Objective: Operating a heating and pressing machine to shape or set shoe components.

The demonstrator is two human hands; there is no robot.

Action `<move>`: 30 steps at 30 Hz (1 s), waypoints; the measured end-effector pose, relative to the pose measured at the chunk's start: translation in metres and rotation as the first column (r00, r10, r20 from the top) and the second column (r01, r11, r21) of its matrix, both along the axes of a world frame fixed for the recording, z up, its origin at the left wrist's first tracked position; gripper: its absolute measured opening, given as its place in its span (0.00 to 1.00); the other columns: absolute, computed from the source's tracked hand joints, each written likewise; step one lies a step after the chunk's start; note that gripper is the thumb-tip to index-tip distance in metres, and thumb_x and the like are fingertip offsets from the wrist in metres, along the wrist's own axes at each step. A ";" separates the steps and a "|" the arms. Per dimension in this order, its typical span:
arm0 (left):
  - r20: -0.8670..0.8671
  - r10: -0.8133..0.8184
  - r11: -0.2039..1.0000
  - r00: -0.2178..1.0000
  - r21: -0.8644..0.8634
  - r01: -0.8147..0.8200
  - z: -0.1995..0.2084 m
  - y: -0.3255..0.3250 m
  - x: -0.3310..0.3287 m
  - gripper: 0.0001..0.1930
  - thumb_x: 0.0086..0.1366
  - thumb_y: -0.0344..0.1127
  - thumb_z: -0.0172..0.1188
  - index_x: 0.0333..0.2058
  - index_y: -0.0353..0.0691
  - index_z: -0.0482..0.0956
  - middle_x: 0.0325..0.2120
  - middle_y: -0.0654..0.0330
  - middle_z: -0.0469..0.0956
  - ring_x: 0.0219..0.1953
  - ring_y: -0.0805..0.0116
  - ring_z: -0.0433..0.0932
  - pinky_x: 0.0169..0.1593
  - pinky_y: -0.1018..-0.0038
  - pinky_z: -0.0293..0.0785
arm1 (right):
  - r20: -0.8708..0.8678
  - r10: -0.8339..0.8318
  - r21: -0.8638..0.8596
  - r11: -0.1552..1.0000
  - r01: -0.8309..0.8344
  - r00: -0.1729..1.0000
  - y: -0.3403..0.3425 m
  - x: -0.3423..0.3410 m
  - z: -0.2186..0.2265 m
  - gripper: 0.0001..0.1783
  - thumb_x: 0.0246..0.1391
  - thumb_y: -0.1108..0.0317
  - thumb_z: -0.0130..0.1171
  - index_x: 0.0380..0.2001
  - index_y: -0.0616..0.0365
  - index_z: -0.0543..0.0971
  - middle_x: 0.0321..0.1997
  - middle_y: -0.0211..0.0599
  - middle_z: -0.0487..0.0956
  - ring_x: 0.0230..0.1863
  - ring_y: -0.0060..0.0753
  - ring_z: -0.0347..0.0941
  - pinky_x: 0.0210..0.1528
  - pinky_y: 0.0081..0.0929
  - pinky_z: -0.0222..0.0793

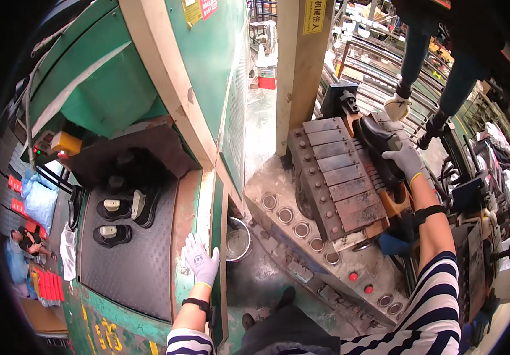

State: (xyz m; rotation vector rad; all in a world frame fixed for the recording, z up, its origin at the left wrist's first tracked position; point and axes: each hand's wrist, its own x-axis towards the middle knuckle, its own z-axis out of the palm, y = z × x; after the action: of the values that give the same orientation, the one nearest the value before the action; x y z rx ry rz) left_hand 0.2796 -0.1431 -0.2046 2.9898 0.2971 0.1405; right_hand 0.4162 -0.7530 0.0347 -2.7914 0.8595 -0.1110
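Observation:
My left hand, in a pale glove, lies with fingers spread on the worn edge of the green machine and holds nothing. On the right, my gloved right hand grips a black shoe, its thumb toward the shoe's side. This shoe sits at the far side of a press bed of dark metal plates; its underside is hidden. Several black shoes with pale lasts in them, one a shoe near the front, stand on the dark conveyor belt to my left.
Red push buttons and round gauges line the press's front. A white bucket stands between the machines. A blue-sleeved press arm hangs above the shoe at right. A beige post rises behind the press. Another person is at far left.

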 end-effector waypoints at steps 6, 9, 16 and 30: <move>0.057 -0.045 0.922 0.997 -0.382 0.063 0.049 0.000 -0.006 0.29 0.51 0.47 0.65 0.50 0.39 0.75 0.53 0.46 0.73 0.57 0.49 0.69 0.59 0.53 0.62 | 0.413 0.193 0.388 0.847 -0.364 0.890 0.032 -0.074 0.005 0.32 0.45 0.59 0.71 0.51 0.66 0.76 0.45 0.42 0.83 0.43 0.37 0.78 0.50 0.32 0.71; 0.354 0.301 0.504 0.885 -0.847 0.168 0.030 0.000 -0.017 0.15 0.62 0.40 0.61 0.42 0.34 0.79 0.34 0.48 0.81 0.36 0.58 0.80 0.40 0.62 0.75 | 0.524 0.135 0.493 0.757 -0.429 0.841 0.143 -0.139 0.004 0.35 0.44 0.61 0.73 0.53 0.69 0.73 0.46 0.42 0.80 0.46 0.35 0.76 0.52 0.33 0.71; -0.161 -0.088 -0.910 0.983 -0.388 -0.145 0.113 -0.018 -0.090 0.37 0.68 0.59 0.55 0.65 0.39 0.60 0.65 0.55 0.63 0.68 0.61 0.60 0.70 0.66 0.52 | 0.508 0.435 0.400 0.644 -0.651 0.743 0.432 -0.240 -0.031 0.41 0.37 0.59 0.75 0.56 0.61 0.71 0.50 0.40 0.79 0.50 0.36 0.75 0.58 0.34 0.68; -0.306 0.472 -0.831 0.827 -0.467 0.302 0.028 0.426 -0.075 0.29 0.63 0.59 0.57 0.53 0.43 0.76 0.52 0.57 0.77 0.55 0.55 0.75 0.62 0.51 0.67 | 0.226 0.755 0.084 0.615 -0.784 0.616 0.543 -0.440 -0.163 0.29 0.50 0.57 0.65 0.55 0.54 0.73 0.52 0.40 0.77 0.55 0.44 0.72 0.55 0.41 0.64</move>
State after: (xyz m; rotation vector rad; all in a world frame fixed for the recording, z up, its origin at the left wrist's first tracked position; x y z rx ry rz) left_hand 0.2045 0.2829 -0.1769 0.2221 0.5227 0.2788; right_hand -0.0236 -0.2096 -0.1282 -2.6593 -0.4220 -0.1139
